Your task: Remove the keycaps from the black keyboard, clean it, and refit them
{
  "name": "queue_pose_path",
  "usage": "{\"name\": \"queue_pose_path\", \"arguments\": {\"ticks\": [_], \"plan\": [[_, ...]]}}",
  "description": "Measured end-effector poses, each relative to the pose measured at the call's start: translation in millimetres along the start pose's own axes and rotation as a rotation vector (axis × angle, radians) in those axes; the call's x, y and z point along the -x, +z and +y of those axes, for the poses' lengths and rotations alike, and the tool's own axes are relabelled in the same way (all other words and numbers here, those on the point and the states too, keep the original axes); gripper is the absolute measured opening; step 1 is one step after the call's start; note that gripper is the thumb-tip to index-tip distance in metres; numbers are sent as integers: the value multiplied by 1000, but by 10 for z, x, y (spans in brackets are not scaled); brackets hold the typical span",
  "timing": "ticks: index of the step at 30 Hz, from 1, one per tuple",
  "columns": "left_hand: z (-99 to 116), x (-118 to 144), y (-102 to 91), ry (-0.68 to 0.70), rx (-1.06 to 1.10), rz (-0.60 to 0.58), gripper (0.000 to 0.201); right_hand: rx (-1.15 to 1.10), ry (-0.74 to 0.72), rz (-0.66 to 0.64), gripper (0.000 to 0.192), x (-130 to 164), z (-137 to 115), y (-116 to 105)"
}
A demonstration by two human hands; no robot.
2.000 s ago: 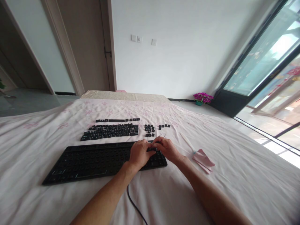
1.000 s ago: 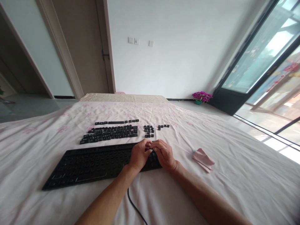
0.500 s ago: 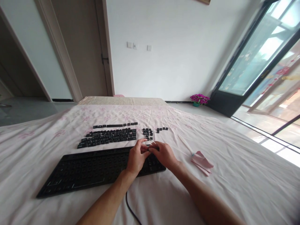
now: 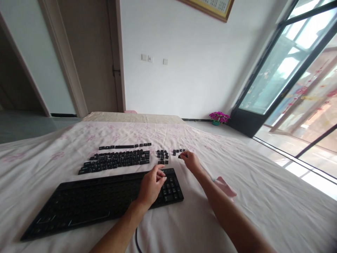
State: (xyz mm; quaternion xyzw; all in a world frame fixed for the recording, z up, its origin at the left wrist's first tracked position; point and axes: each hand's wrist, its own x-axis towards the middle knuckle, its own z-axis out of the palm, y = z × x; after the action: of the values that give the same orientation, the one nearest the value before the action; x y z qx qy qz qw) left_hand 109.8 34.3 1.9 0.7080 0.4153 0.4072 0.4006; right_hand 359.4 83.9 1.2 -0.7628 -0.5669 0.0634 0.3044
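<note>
A black keyboard point(image 4: 105, 196) lies slanted on the bedspread, mostly bare of keycaps except at its number pad point(image 4: 170, 189). My left hand point(image 4: 152, 184) rests over its right part, thumb and fingers loosely curled and slightly apart, with nothing visible in them. Beyond the keyboard's right end, my right hand point(image 4: 191, 161) pinches a thin wire tool point(image 4: 182, 148) whose pale prongs point up and away. A dark keycap point(image 4: 180, 156) is at its fingertips; whether it is gripped or lying there I cannot tell. Small loose keycaps point(image 4: 174, 152) lie just left of this hand.
Rows of loose keycaps point(image 4: 119, 159) lie behind the keyboard, with a long space bar point(image 4: 124, 147) in the farthest row. A pink cloth point(image 4: 225, 187) lies partly behind my right forearm. The cable point(image 4: 137, 240) runs toward me. The bedspread point(image 4: 263, 196) is wrinkled.
My right hand has moved away from my left, up and right to the loose keycaps. My left hand stays over the keyboard, and the number pad now shows. The view has tilted up slightly.
</note>
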Motion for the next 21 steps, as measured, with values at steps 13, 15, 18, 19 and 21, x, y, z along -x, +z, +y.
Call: {"name": "queue_pose_path", "arguments": {"ticks": [13, 15, 18, 19, 21], "plan": [[-62, -24, 24, 12, -62, -17, 29, 52, 31, -21, 20, -346, 108, 193], [-71, -24, 27, 17, -62, -19, 29, 44, 22, -20, 19, -343, 92, 184], [-69, -20, 25, 20, -66, -13, 28, 19, 6, -2, 20, -309, 57, 143], [-66, -18, 23, 21, -66, -11, 28, 5, 2, 8, 22, -290, 41, 120], [-60, -13, 18, 24, -63, -7, 28, -29, -6, 21, 31, -236, -7, 59]]}}
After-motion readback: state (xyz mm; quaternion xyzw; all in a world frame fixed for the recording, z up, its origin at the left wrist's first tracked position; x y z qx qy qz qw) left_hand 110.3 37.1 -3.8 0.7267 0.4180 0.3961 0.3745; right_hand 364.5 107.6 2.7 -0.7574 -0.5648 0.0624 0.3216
